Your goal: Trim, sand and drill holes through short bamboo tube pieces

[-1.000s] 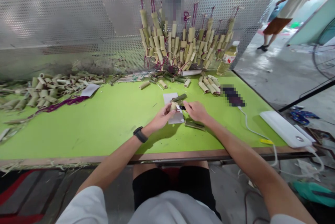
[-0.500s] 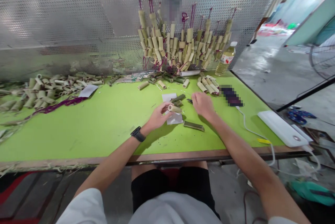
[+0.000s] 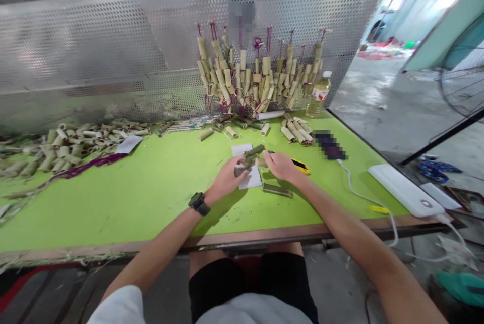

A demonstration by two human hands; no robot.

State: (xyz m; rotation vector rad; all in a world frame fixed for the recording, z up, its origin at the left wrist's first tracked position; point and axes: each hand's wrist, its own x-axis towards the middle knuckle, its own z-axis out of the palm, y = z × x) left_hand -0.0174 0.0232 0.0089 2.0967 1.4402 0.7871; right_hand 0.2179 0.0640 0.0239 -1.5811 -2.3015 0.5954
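My left hand (image 3: 226, 180) is closed on a short bamboo tube (image 3: 242, 168) just above a white paper sheet (image 3: 254, 180) on the green table (image 3: 151, 187). My right hand (image 3: 280, 165) meets it from the right, fingers curled at the tube's other end. A green bamboo piece (image 3: 254, 151) lies just behind the hands. To the right of my right hand a yellow and black knife (image 3: 301, 165) rests on the table. A flat bamboo strip (image 3: 278, 190) lies in front of my right wrist.
Loose bamboo tubes (image 3: 64, 140) and purple strings (image 3: 86, 161) are heaped at the left. Strung bundles of tubes (image 3: 245, 79) hang on the perforated metal screen (image 3: 94, 56), a bottle (image 3: 317, 95) beside them. At the right lie more tubes (image 3: 297, 132), a white box (image 3: 406, 190) and cable (image 3: 355, 182).
My right hand set the knife down to the right and came back to the tube in my left hand. The view tilted up slightly; a person at the far right walked out of sight.
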